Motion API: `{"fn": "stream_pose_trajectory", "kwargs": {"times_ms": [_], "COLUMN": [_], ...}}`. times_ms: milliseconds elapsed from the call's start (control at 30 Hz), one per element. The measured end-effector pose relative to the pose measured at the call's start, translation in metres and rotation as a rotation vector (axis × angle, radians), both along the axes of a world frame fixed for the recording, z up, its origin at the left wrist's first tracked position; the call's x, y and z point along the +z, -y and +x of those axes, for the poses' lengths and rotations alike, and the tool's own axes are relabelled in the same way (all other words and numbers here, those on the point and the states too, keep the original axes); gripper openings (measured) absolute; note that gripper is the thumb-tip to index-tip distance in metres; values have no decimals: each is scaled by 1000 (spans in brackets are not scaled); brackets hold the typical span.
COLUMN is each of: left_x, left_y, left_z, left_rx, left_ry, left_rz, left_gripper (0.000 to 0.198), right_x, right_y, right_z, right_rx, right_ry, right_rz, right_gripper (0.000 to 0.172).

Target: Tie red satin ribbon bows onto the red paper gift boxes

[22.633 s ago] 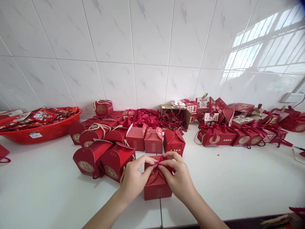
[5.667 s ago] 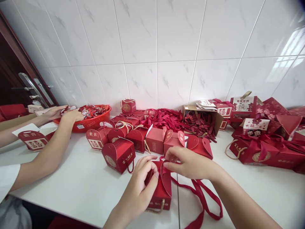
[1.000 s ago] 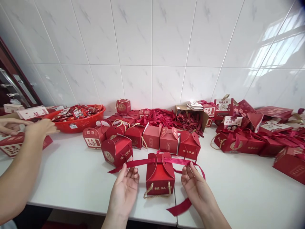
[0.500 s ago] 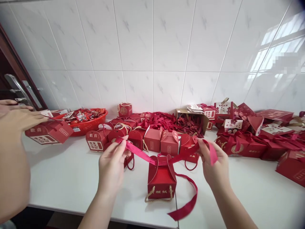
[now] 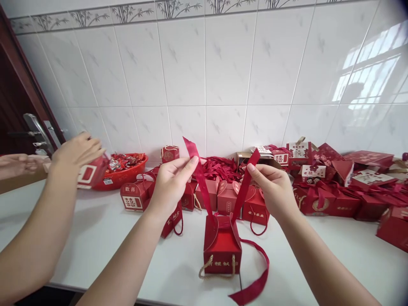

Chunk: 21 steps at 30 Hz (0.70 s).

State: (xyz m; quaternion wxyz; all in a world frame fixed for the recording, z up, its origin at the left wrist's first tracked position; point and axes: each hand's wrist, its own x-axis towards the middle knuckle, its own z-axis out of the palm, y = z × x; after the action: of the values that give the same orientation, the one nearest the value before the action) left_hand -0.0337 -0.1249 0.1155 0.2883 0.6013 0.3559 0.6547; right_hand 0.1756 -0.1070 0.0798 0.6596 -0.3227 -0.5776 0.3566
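Note:
A red gift box [image 5: 222, 250] with gold rope handles and gold lettering stands upright on the white table in front of me. Red ribbon runs through slots at its top. My left hand [image 5: 174, 180] pinches one ribbon end [image 5: 204, 187], held up above the box. The other ribbon end [image 5: 242, 191] is pinched in my right hand [image 5: 270, 185], also raised. Both lengths are stretched upward in a V. Another piece of red ribbon [image 5: 259, 276] curls on the table at the box's right side.
Beyond my hands stand several red boxes [image 5: 228, 198], with a heap of red ribbons [image 5: 221, 168] behind. A red basin [image 5: 127, 176] holds wrapped sweets. At left, a co-worker's hand [image 5: 78, 151] holds a red box [image 5: 94, 172]. More boxes [image 5: 344, 207] line the right.
Both my hands have moved inward and up, pulling the ribbon from spread-out to a steep V. The co-worker's box has shifted right towards the basin. My view has tilted up.

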Motion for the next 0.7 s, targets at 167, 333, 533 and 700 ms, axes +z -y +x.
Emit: {"fn": "stream_pose_trajectory", "kwargs": {"times_ms": [167, 333, 533, 700], "left_x": [-2, -1, 0, 1], "left_y": [1, -2, -3, -4], "left_z": [4, 7, 10, 12], "left_rx": [16, -50, -111, -220], "left_ry": [-89, -39, -53, -14], "left_rz": [-26, 12, -35, -36], "left_gripper": [23, 23, 26, 22], "right_x": [6, 14, 16, 16], "right_y": [1, -2, -6, -9], "right_z": [5, 4, -2, -5], "right_rx": [-40, 89, 148, 186], "right_ry": [-25, -107, -166, -221], "right_rz": [19, 11, -21, -44], "right_gripper": [27, 27, 22, 23]}}
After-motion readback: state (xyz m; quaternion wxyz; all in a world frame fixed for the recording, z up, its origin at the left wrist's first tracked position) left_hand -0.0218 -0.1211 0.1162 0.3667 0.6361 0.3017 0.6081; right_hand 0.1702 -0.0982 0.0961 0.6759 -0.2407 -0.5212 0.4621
